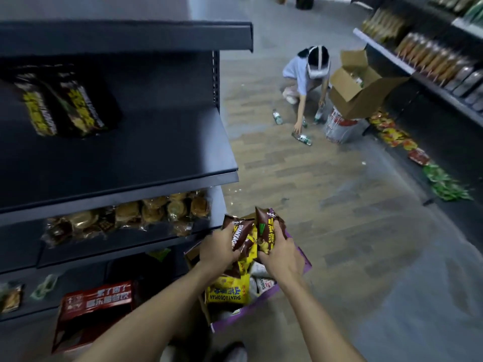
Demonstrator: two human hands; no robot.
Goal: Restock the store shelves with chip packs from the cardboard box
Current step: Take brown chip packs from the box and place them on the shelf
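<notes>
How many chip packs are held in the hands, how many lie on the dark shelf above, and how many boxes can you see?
Held chip packs: 2
Shelf chip packs: 2
Boxes: 3 (purple box, red box, brown box)
Total: 7

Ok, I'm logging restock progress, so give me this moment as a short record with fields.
left hand: grips a brown chip pack, over the box
right hand: grips a second brown pack beside it
box: open on the floor, yellow chip packs inside
middle shelf: two dark packs at the back left
lower shelf: wrapped pastries in a row
aisle: another person crouches by bottles lying on the floor
</notes>
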